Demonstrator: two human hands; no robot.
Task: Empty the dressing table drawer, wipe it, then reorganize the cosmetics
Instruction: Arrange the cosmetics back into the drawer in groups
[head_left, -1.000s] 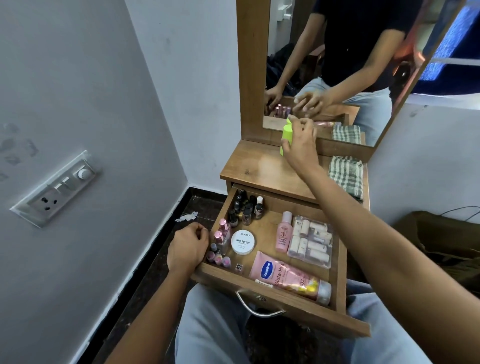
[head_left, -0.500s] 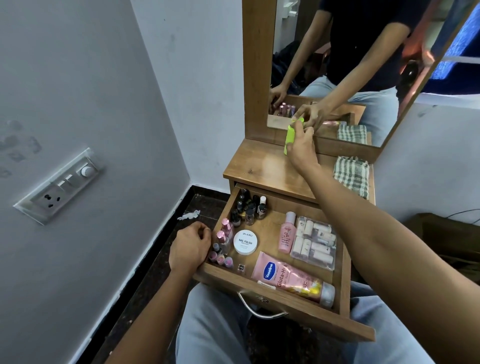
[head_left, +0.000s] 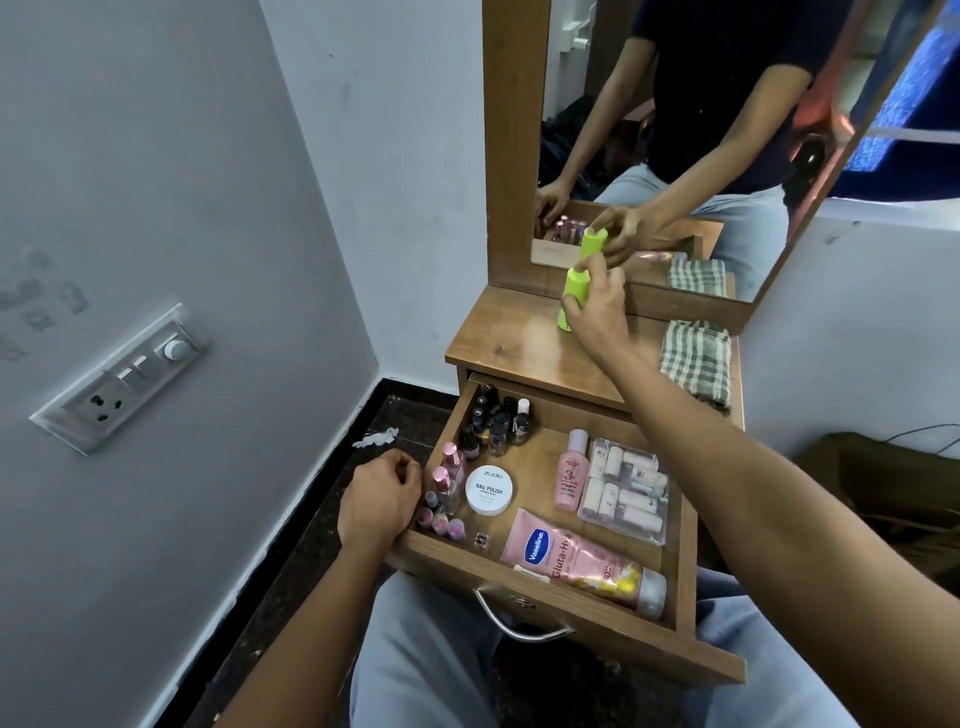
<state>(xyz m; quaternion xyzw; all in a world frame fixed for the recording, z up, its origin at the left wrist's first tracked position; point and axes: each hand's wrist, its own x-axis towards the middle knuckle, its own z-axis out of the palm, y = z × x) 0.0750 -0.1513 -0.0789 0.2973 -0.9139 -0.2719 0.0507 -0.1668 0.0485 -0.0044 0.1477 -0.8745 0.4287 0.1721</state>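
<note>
The wooden drawer (head_left: 545, 590) stands pulled open over my lap. Inside lie a pink Vaseline tube (head_left: 576, 558), a white nail polish jar (head_left: 489, 489), a pink bottle (head_left: 571, 470), a clear pouch of small white tubes (head_left: 626, 491), dark nail polish bottles (head_left: 498, 423) at the back left and pink ones (head_left: 444, 491) along the left wall. My right hand (head_left: 597, 306) grips a lime-green bottle (head_left: 574, 293), its base touching the dressing table top (head_left: 509, 338) by the mirror. My left hand (head_left: 379, 496) rests curled on the drawer's left front corner.
A folded green-checked cloth (head_left: 696, 361) lies on the right of the table top. The mirror (head_left: 675, 130) rises behind it. A grey wall with a switch plate (head_left: 124, 376) is close on the left. A dark bag (head_left: 883, 493) sits on the floor at right.
My right hand has lowered the green bottle until it stands on the table top near the mirror. My left hand has stayed on the drawer corner.
</note>
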